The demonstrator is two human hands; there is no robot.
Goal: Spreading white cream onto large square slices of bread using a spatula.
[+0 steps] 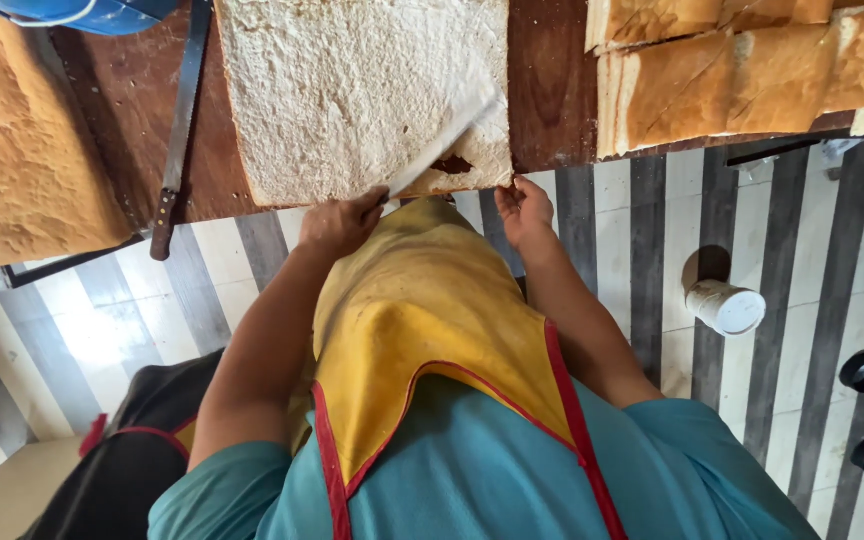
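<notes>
The big bread slab (pixel 352 90) looks porous and matt, its crumb rough. Under it the wooden table (pixel 542 90) is dark and slightly glossy. The knife blade (pixel 442 150) is pale, smooth metal. The yellow apron (pixel 422 310) is soft cloth.

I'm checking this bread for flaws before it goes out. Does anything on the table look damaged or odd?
Yes. The big white bread slab has a dark hole torn through its near right corner, just beside the knife blade that the left hand holds. The right hand rests at that corner. Crumbs dust the wooden table.
</notes>
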